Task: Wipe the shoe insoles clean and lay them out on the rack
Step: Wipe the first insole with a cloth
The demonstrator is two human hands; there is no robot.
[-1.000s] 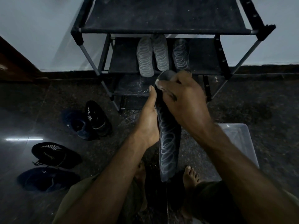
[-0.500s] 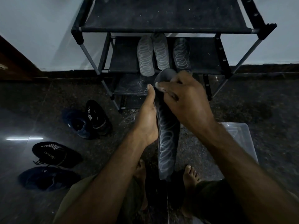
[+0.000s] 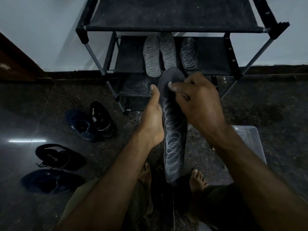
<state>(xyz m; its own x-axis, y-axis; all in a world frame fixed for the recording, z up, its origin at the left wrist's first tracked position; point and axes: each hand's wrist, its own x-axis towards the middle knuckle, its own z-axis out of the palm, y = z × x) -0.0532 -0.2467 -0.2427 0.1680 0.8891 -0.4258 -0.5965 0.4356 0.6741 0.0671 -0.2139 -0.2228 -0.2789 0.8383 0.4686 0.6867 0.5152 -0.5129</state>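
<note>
**Insole held in both hands before the rack**

The left hand (image 3: 152,120) supports the dark insole (image 3: 173,135) along its left edge, thumb up beside it. The right hand (image 3: 198,100) pinches the insole's upper end with curled fingers. The insole hangs lengthwise above the bare feet. Three more insoles (image 3: 167,50) lie side by side on the rack's (image 3: 166,29) middle shelf. Shoes (image 3: 98,121) sit on the dark floor at left
</note>
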